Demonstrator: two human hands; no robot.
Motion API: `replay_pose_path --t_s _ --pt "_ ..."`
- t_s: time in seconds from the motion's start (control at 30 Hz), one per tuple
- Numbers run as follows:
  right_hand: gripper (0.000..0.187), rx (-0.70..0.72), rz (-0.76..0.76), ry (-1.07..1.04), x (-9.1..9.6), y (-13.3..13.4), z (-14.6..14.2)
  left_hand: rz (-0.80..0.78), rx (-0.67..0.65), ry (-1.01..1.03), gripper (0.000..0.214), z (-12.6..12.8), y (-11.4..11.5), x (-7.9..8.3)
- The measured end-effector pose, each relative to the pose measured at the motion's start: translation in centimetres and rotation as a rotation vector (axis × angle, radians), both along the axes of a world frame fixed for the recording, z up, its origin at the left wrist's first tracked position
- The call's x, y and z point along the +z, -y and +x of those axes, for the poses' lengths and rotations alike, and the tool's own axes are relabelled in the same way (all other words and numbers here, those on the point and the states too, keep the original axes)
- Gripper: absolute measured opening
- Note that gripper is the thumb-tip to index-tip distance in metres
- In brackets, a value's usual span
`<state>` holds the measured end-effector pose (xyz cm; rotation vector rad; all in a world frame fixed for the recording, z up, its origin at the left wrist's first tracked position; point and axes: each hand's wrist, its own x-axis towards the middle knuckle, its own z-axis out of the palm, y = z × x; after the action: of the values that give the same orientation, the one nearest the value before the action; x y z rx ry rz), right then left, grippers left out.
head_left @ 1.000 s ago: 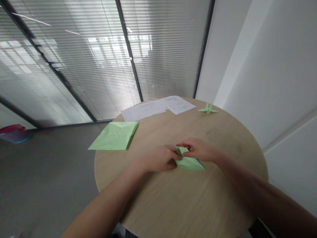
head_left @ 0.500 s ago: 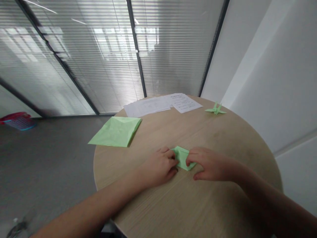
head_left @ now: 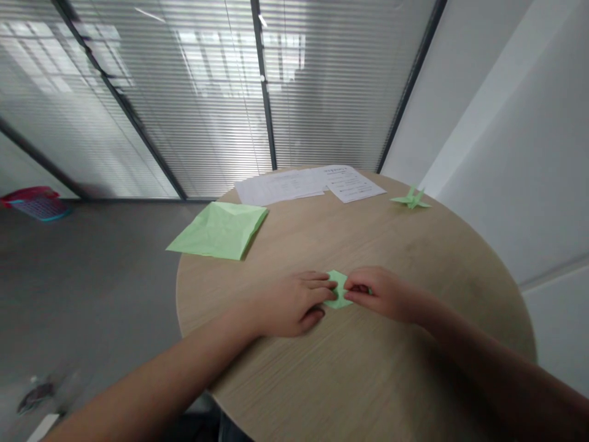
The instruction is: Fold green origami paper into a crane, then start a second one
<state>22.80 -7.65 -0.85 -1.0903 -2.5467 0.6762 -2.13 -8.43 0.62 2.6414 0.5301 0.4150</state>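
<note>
A small folded piece of green paper (head_left: 339,290) lies on the table between my hands, its two sides partly covered by fingers. My left hand (head_left: 299,302) rests flat with fingers stretched out, the tips pressing on the paper's left part. On the right side, my right hand (head_left: 384,293) is closed in a pinch, thumb and forefinger together at the paper's edge. What exactly lies between those fingertips is mostly hidden.
A larger green paper sheet (head_left: 221,231) overhangs the left edge of the round wooden table (head_left: 294,380). Printed white papers (head_left: 285,186) lie at the far side. A green origami crane (head_left: 411,197) stands far right. On the floor is a red and blue basket (head_left: 39,203).
My right hand has gone from loosely curled with the thumb apart to a pinch at the paper. My left fingers have straightened over it. The view has shifted slightly.
</note>
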Motion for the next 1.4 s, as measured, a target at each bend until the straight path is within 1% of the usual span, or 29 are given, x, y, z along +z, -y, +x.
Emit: replay_pose_path --t_s 0.07,0.13,0.23,0.33,0.43,0.57,0.73,0.83,0.97,1.1,1.27,1.33,1.4 --pt "0.014 -0.071 -0.030 0.001 -0.2 -0.2 -0.3 -0.028 -0.007 0.016 0.040 -0.2 0.0 -0.1" --pt "0.012 -0.113 -0.058 -0.004 -0.5 -0.3 -0.4 -0.052 -0.013 0.020 0.040 -0.4 -0.1 -0.3" --pt "0.006 -0.147 -0.129 -0.048 -0.8 -0.4 -0.4 -0.078 -0.014 0.006 0.039 -0.6 -0.4 -0.5" --pt "0.007 -0.173 -0.169 -0.095 -1.1 -0.5 -0.4 -0.098 -0.017 0.018 0.039 -0.8 -0.5 -0.5" --pt "0.004 -0.196 -0.138 -0.091 -1.2 -0.4 -0.6 -0.121 -0.011 0.044 0.039 -0.8 -0.3 -0.4" --pt "0.010 -0.208 -0.074 -0.055 -1.1 -0.4 -0.9 -0.133 -0.002 0.043 0.042 -0.7 -0.1 -0.3" --pt "0.012 -0.200 -0.023 -0.040 -1.0 -0.3 -1.1 -0.088 -0.029 0.049 0.051 -0.4 -0.1 -0.3" --pt "0.012 -0.187 -0.004 -0.052 -1.0 -0.1 -1.2 -0.071 -0.032 0.060 0.048 -0.3 -0.2 -0.3" --pt "0.012 -0.206 0.009 -0.054 -1.3 -0.1 -1.3 -0.057 -0.034 0.057 0.045 -0.4 -0.3 -0.3" --pt "0.008 -0.209 0.022 -0.050 -1.7 -0.1 -1.3 -0.050 -0.015 0.007 0.053 -0.4 -0.2 -0.5" --pt "0.007 -0.215 0.004 -0.048 -1.2 -0.1 -0.9 -0.025 0.012 -0.036 0.056 -0.4 0.1 -0.8" --pt "0.005 -0.227 -0.035 -0.039 -0.8 0.0 -0.3 -0.008 0.027 -0.042 0.055 -0.4 0.1 -0.9" --pt "0.008 -0.243 -0.092 -0.025 -0.5 0.0 0.5 0.011 0.035 -0.048 0.054 -0.3 0.2 -0.9"
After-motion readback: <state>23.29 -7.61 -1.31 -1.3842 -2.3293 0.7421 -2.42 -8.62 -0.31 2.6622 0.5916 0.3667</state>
